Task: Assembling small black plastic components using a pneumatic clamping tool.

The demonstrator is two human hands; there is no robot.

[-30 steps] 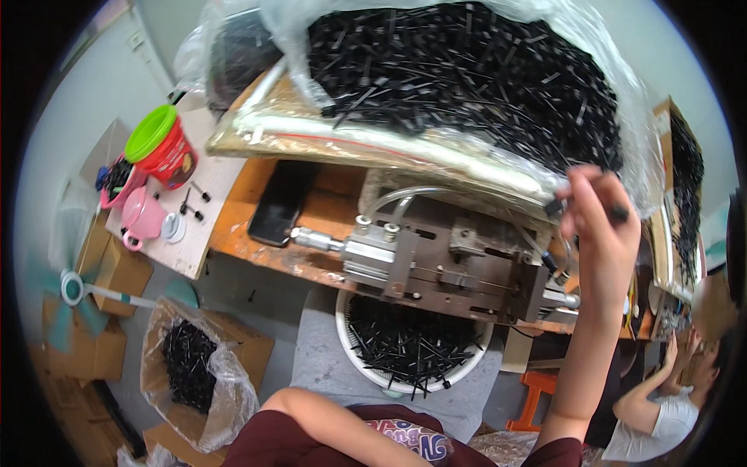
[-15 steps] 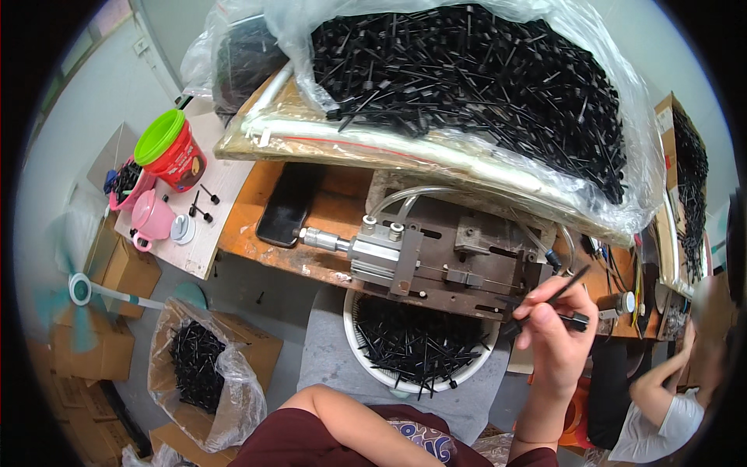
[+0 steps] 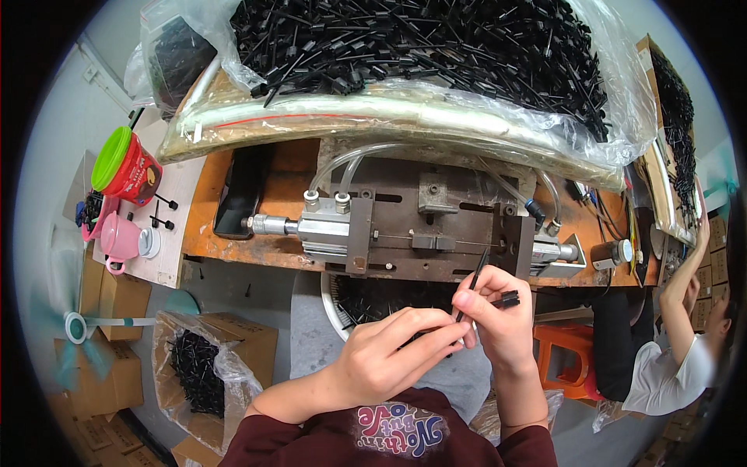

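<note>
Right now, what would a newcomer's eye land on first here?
Probably the big heap of black stemmed parts in clear plastic, across the top. Then the red bucket with its bright green top, at left. Below the metal fixture near the centre, the left hand is close beside the right hand, which holds black pieces.

Thin black rod point(image 3: 478, 270), steeply aslant, beside stubby black knob point(image 3: 508, 299), in right grip point(image 3: 502, 325)

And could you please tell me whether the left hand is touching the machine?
Apart: the head view shows black parts in the gap between the left hand and the machine.
</note>
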